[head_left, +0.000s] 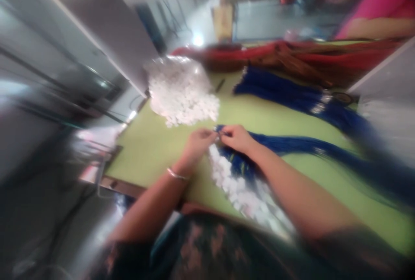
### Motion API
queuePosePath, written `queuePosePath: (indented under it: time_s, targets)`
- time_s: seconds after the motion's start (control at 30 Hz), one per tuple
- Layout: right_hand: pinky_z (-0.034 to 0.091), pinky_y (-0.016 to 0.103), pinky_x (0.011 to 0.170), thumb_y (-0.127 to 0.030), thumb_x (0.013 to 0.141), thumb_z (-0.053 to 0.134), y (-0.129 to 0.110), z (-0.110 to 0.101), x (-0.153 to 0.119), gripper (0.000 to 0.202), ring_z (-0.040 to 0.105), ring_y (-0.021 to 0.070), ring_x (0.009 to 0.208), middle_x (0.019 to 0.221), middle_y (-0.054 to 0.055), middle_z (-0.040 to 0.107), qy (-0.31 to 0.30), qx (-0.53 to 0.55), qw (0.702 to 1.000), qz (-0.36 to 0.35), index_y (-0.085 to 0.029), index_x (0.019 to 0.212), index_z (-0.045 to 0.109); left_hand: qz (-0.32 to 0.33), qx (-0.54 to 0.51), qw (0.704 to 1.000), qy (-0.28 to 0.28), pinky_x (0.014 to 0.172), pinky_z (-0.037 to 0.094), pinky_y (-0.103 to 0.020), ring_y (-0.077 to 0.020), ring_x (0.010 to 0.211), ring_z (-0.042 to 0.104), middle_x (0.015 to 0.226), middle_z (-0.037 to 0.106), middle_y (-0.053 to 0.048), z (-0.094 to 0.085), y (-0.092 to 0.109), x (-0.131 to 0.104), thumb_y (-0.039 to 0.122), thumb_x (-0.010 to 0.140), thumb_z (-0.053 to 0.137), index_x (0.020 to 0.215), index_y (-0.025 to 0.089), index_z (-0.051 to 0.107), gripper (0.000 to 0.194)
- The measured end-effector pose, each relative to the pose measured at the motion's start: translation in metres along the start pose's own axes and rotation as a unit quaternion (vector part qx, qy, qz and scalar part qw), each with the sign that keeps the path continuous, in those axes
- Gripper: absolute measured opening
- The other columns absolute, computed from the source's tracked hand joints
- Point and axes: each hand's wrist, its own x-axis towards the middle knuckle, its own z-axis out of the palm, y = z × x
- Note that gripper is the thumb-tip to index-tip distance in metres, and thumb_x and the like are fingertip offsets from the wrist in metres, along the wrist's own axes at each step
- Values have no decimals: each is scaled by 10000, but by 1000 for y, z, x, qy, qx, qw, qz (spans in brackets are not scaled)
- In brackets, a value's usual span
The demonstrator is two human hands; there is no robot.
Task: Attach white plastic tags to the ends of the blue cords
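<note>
Both hands meet at mid-frame, fingers closed in a pinch. Left hand [197, 142] and right hand [238, 138] appear to grip the left end of the front blue bundle [282, 142], a length of thin strands running off to the right edge. A small pale bit shows at the fingertips; blur hides which hand has it.

Stock: clear bag [177, 66] at upper centre-left, many loose white pieces [191, 109] in it and spilling onto the table [139, 154]. A second lot, the white row [238, 191], lies at lower centre, left of the right forearm, next to more blue strands.

Progress, as judged: the rear blue bundle [279, 87], upper right, shows pale bits at its left end and partway along, so perhaps finished there. Front bundle seems in hand, its end not complete; the bag's loose stock looks unused. No count possible; whether the row's pieces are attached cannot be told.

Red-brown bundle [292, 57] lies behind, apart from the hands.
</note>
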Motion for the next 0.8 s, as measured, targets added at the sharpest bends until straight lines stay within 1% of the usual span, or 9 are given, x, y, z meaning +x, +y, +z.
queuePosePath:
  time_s: [0.1,0.2,0.3,0.37,0.4,0.47,0.5,0.67,0.8]
  targets:
    - [365,212,490,-272,738,566,-7,-3,1,207,482,92,483,497,-13,555,44,80,993,74,-148,573,580,67,114,990,-51,481,358,-205,-99,517,500,599,623,-23,1,5,-12,314,669,729,658,161,660,168]
    - [381,221,445,-365,792,561,-11,-3,2,275,466,90,405,466,-10,552,79,156,974,145,-160,609,578,156,254,946,-125,549,385,-229,-117,573,515,627,629,-42,1,12,-28,266,707,686,610,169,661,139]
    - [349,224,422,-389,782,584,-11,-3,2,301,403,76,362,427,-34,504,103,156,973,136,-167,581,560,212,335,902,-171,621,413,-258,-142,633,544,674,641,-59,-7,19,-29,274,763,628,623,174,667,176]
    - [326,222,422,-363,752,606,-8,-2,1,276,395,73,380,436,-35,506,101,152,976,116,-161,567,573,205,358,904,-114,654,422,-278,-164,677,565,716,655,-67,-20,22,-13,295,791,595,667,174,673,189]
    - [313,221,418,-349,747,596,-7,-2,1,265,396,73,389,444,-31,512,96,160,976,110,-157,564,582,194,367,909,-37,666,424,-289,-177,701,573,743,662,-72,-28,23,-2,306,803,578,704,172,675,192]
    - [293,219,407,-324,753,552,-4,0,1,257,396,73,395,468,-17,538,78,179,975,105,-151,569,597,199,423,872,142,736,425,-328,-213,795,572,864,669,-95,-43,24,25,307,803,577,827,164,684,181]
    - [293,216,404,-307,753,535,-3,0,1,239,401,72,396,487,-9,560,73,185,975,103,-148,589,607,196,448,854,179,766,425,-345,-229,826,570,898,662,-104,-48,23,38,329,799,589,894,159,681,215]
    - [380,203,460,-226,722,543,-4,5,4,145,506,92,453,566,7,646,94,169,974,115,-149,811,627,197,546,801,149,799,416,-362,-271,925,557,952,629,-134,-55,15,70,345,812,576,853,165,672,207]
    - [402,206,500,-236,731,560,-6,4,3,126,537,92,496,578,25,654,77,113,987,85,-153,643,596,219,563,786,133,822,411,-369,-274,943,557,944,644,-130,-54,12,62,320,840,530,876,175,672,206]
